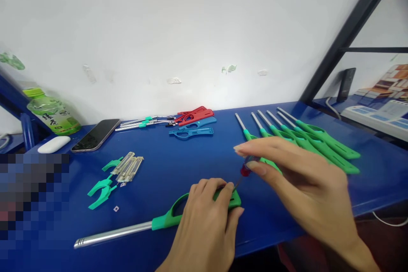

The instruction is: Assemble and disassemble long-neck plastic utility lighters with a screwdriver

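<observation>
Behind a blue table (188, 161), a white wall (191, 29) is seen in the head view. One green lighter (165, 220) is laid flat near the table's front edge. Its long axis is set crosswise at a slight slant: the metal barrel (114, 234) is pointed to the left and a little toward the near side, while the handle (236, 200) is turned to the right. The handle is gripped and covered by the left hand (207, 216), with the fingers bent over it and the thumb set along its near side. Beyond and to the right of the handle, a screwdriver (245, 171) is pinched between thumb and fingertips of the right hand (306, 182), its shaft slanted down toward the lighter. Thus the lighter is placed to the left of the right hand and directly under the left, the nearer one. Whether the handle is touched by the screwdriver's tip cannot quite be told. Right of and beyond the lighter, a row of green lighters (334, 157) is set out, partly hidden by the right hand. Beyond its barrel, clear tanks (129, 169) and green clips (103, 191) are scattered.
</observation>
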Tool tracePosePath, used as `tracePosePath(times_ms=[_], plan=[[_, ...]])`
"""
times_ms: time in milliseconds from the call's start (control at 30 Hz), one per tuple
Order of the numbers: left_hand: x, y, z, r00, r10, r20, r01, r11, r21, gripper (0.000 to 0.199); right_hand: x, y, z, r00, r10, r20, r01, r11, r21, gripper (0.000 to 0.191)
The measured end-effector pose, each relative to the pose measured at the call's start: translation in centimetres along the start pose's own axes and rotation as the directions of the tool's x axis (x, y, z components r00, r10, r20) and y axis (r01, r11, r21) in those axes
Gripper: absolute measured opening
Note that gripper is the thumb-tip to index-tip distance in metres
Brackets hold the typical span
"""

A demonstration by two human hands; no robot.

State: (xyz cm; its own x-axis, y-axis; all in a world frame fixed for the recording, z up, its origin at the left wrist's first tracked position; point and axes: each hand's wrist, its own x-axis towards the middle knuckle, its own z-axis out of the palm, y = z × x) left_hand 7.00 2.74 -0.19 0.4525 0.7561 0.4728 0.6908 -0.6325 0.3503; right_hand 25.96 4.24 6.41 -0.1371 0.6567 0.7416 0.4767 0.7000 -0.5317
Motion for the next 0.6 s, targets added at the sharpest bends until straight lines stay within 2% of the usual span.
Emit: tracePosePath(times_ms=[200, 433, 500, 600], plan=[[-0.4, -0.5, 0.4, 0.999, 0.008, 0.037, -0.009, 1.000, 0.020, 0.033, -0.2, -0.3, 0.6, 0.994, 0.056, 0.094, -0.066, 0.992, 0.112, 0.036], [-0.9, -0.5, 0.4, 0.993, 0.088, 0.075, -0.095, 0.991, 0.093, 0.033, -0.3, 0.4, 1.2, 1.000, -0.030, 0.005, 0.030, 0.996, 0.081, 0.029], [-1.0, -0.5, 0.3, 0.990, 0.113, 0.086, -0.123, 0.985, 0.122, 0.033, -0.4, 0.3, 1.0, 0.998, -0.031, 0.048, 0.026, 0.995, 0.092, 0.030], [-1.1, -0.5, 0.4, 0.986, 0.134, 0.100, -0.149, 0.976, 0.158, 0.035, -0.5, 0.0, 0.8, 0.990, -0.002, 0.140, -0.019, 0.989, 0.148, 0.041]])
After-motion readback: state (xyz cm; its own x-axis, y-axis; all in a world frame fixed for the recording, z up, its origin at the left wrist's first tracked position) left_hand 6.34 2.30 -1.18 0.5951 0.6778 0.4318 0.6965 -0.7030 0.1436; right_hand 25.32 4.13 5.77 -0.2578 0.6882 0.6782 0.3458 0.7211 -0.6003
